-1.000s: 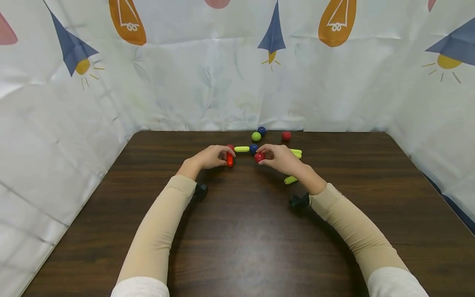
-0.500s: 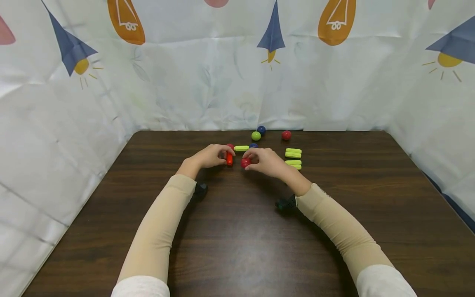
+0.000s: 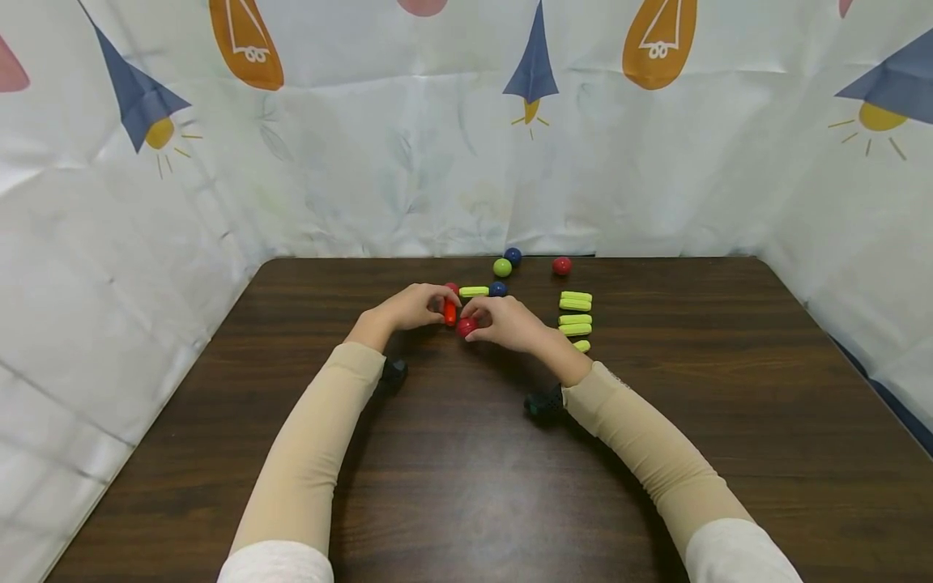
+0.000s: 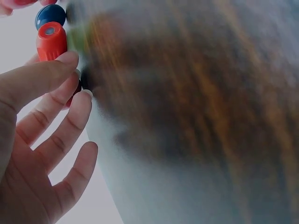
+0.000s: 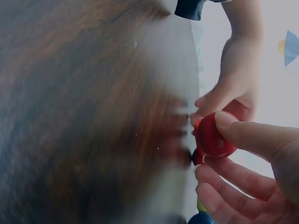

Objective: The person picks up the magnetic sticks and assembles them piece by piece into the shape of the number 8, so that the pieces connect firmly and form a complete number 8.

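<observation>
My left hand (image 3: pixel 414 308) pinches a short red rod (image 3: pixel 449 312) between thumb and fingers, low over the table. At the rod's far end sits a red ball (image 3: pixel 453 287), from which a yellow-green rod (image 3: pixel 475 291) runs right to a blue ball (image 3: pixel 499 289). Just right of the red rod's near end, my right hand (image 3: pixel 510 324) holds another red ball (image 3: pixel 466 327) by thumb and fingertips. The right wrist view shows the thumb pressed on this ball (image 5: pixel 215 135). In the left wrist view, the red rod's holed end (image 4: pixel 51 42) faces the camera.
Behind the hands lie a green ball (image 3: pixel 502 268), a dark blue ball (image 3: pixel 513 257) and a red ball (image 3: pixel 561 265), near the table's far edge. Several yellow-green rods (image 3: pixel 576 301) lie right of the right hand, partly behind its wrist. A printed cloth (image 3: pixel 364 178) hangs behind the table (image 3: pixel 466 486).
My right hand has carried its red ball left and slightly nearer to me, up beside the red rod's near end. More yellow-green rods show behind it. The left hand has barely moved.
</observation>
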A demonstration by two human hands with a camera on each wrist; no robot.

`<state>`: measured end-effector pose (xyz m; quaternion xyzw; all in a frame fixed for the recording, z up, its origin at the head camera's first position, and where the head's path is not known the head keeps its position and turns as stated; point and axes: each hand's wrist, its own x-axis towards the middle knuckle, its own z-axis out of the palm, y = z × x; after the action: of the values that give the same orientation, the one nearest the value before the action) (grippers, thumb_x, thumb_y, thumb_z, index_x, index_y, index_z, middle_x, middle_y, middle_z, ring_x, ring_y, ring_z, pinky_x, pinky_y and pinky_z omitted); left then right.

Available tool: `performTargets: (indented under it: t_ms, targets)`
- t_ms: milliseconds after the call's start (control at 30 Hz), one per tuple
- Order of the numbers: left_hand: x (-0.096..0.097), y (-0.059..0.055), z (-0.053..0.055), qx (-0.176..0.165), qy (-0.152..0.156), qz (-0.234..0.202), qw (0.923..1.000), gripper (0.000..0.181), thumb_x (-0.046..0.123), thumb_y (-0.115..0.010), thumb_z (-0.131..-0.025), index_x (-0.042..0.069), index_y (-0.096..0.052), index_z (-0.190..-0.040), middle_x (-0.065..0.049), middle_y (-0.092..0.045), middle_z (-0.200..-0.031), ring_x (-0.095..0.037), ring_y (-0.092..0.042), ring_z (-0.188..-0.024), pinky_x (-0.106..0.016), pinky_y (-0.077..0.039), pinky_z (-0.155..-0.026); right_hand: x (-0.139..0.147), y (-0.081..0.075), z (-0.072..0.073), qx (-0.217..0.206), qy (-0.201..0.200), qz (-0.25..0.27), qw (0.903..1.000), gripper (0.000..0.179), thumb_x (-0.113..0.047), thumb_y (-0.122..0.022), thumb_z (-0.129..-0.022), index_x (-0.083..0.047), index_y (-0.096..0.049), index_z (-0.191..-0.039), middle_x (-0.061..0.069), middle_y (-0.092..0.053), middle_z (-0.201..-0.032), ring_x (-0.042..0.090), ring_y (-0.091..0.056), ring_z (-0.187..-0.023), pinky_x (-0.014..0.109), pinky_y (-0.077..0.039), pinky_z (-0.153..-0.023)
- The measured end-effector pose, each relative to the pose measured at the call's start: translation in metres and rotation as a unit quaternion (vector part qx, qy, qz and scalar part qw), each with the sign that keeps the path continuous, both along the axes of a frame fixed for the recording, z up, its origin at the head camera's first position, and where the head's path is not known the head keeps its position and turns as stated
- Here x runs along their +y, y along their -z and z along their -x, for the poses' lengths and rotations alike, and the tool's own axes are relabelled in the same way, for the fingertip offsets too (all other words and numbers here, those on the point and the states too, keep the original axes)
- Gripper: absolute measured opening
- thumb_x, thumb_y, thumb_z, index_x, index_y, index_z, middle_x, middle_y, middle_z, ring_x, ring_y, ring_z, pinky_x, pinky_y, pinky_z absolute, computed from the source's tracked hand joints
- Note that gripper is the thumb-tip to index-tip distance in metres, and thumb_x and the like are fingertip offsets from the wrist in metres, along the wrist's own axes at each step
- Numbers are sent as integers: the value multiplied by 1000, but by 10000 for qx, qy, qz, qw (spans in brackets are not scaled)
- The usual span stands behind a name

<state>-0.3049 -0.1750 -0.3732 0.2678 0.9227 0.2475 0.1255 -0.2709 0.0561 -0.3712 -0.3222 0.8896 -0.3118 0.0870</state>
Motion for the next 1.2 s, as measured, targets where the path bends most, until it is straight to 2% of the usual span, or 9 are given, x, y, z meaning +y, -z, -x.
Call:
performTargets:
  t_ms: [500,933,1200]
  targets:
    - [1,2,1,96,114,-93,9998,27,4,-71,-96,7,-70,-123,-8,-66,-100,-25,-57,-89,-40,-49,-85,-18,6,-5,120,-129,38,9998,32,-21,-80,-92,-9,-70,-119,8,-73,-110,22,-67,-100,34,-53,-85]
    - [2,3,3,33,45,-42,10000,28,2,-69,-97,7,-69,-124,-8,-65,-96,-26,-56,-88,-40,-48,-84,-26,4,-5,353,-85,-267,9990,33,-23,-80,-91,-11,-72,-121,3,-69,-100,17,-61,-87,32,-51,-78]
    - [2,0,1,44,82,-61,9999,27,1,-67,-97,6,-69,-124,-8,-64,-96,-24,-54,-85,-38,-47,-81,-30,4,-5,524,-27,-447,9976,35,-23,-80,-92,-11,-72,-124,5,-70,-107,19,-61,-91,35,-51,-82]
